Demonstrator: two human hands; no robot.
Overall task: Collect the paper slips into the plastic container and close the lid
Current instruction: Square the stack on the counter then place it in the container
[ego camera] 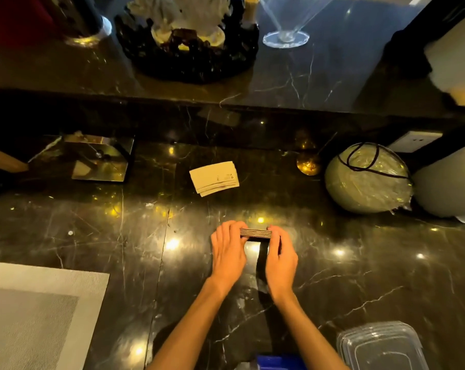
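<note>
The clear rectangular plastic container [380, 345] is sitting lidded at the near right corner of the black marble counter [92, 231]; its contents cannot be made out. Near the counter's middle, the left hand [227, 252] and right hand [280, 259] are pinching a stack of beige paper slips [255, 232] between them, edge-up. Another loose beige pile [214, 178] is lying farther back.

Single head-worn view, forward and steeply down onto a near countertop [359, 263].
</note>
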